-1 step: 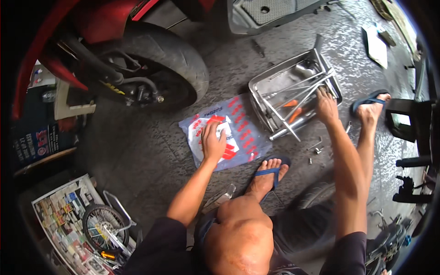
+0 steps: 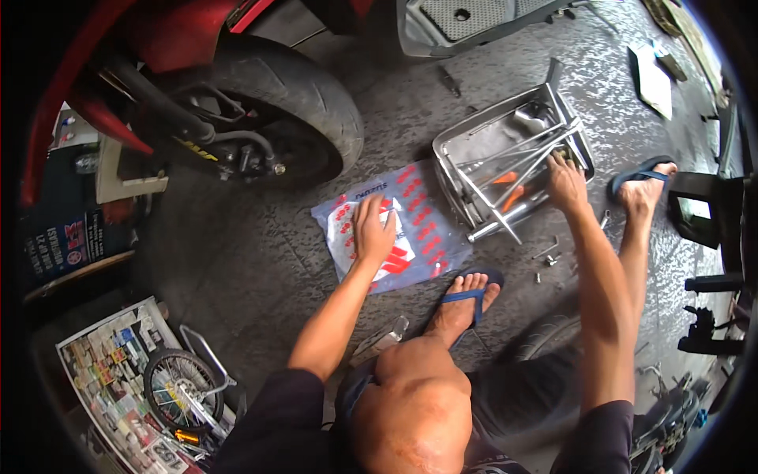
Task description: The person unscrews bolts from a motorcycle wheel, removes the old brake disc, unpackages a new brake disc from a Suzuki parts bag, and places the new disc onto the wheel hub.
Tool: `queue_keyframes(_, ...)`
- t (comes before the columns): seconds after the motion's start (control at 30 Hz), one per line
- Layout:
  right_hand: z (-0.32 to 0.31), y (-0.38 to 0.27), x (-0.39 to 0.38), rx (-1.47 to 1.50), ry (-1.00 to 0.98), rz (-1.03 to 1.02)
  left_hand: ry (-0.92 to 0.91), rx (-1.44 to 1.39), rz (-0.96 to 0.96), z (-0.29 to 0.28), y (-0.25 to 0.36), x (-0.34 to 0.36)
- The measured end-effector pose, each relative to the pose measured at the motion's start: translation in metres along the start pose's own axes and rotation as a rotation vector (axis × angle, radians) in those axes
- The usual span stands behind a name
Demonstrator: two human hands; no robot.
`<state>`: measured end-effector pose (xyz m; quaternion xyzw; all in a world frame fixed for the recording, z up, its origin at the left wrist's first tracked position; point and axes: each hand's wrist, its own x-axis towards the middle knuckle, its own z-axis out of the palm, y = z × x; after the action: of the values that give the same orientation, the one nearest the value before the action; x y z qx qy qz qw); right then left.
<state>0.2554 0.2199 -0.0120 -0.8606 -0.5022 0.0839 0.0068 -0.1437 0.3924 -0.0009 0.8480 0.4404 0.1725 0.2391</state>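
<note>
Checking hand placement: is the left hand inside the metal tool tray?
No, the left hand lies flat on the plastic bag on the floor, apart from the metal tool tray.

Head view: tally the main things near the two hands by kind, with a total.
Metal tool tray under the right hand: 1
Printed plastic bag under the left hand: 1
Blue flip-flops, and: 2
Motorcycle rear tyre: 1
Total: 5

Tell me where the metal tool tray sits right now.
The shiny rectangular metal tool tray lies on the grey floor, upper right of centre, beside the printed plastic bag; the right hand reaches into it.
</note>
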Motion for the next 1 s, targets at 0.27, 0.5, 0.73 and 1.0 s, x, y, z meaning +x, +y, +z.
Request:
queue_keyframes(0.27, -0.054, 0.011, 0.008, -0.245, -0.214, -0.111, -0.324, 0.253, 0.128, 0.053, 0.014, 0.102)
queue_keyframes(0.5, -0.157, -0.021, -0.098, 0.255, -0.244, 0.149, -0.543, -0.018, 0.083, 0.042, -0.022, 0.125)
queue_keyframes(0.73, -0.060, -0.220, -0.127, 0.617, -0.385, 0.135, -0.673, -0.017, 0.083, 0.052, -0.012, 0.145)
queue_keyframes(1.0, -0.028, -0.259, -0.115, 0.464, -0.359, 0.148, -0.504, 0.010, 0.044, 0.060, -0.019, 0.124)
